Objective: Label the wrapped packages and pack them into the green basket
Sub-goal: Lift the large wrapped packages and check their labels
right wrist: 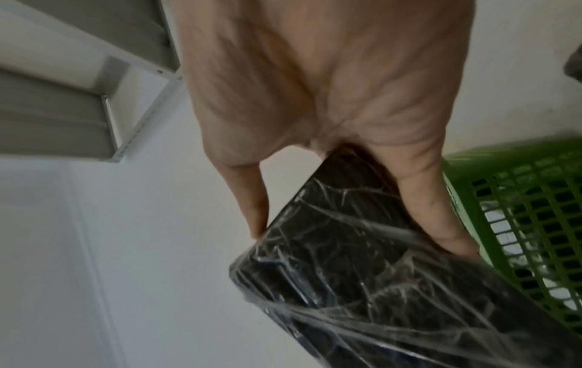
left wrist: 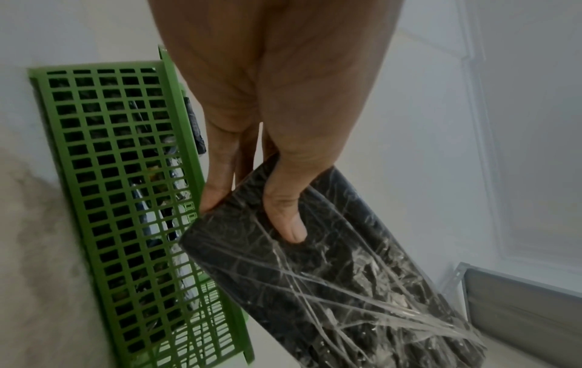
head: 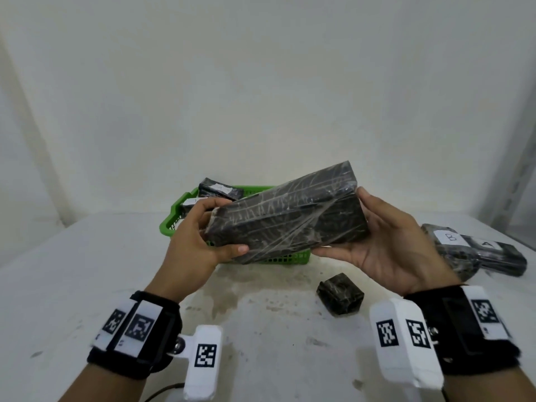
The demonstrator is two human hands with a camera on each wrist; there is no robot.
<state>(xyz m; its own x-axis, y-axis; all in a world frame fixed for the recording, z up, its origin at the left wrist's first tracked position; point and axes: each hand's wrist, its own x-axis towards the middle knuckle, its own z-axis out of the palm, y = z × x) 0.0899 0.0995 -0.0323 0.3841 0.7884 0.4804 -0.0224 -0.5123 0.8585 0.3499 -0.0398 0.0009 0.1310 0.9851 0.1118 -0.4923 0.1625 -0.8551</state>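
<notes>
I see both hands — left hand (head: 191,242), right hand (head: 388,245) — gripping one long wrapped package (head: 287,216) above the green basket (head: 168,224); three more packages lie on the desk (head: 87,271).

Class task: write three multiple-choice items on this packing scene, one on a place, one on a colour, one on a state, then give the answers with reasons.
1. Where is the small package?
A. In the basket
B. On the table, nearer the person than the basket
C. In the left hand

2. What colour is the basket?
A. Green
B. Blue
C. Red

3. How is the long package held?
A. Lying on the table
B. By the right hand alone
C. In the air, one hand at each end

Answers:
1 B: it stands alone on the table.
2 A: its rim and grid walls are green.
3 C: the left hand grips one end, the right hand the other, above the basket.
</notes>
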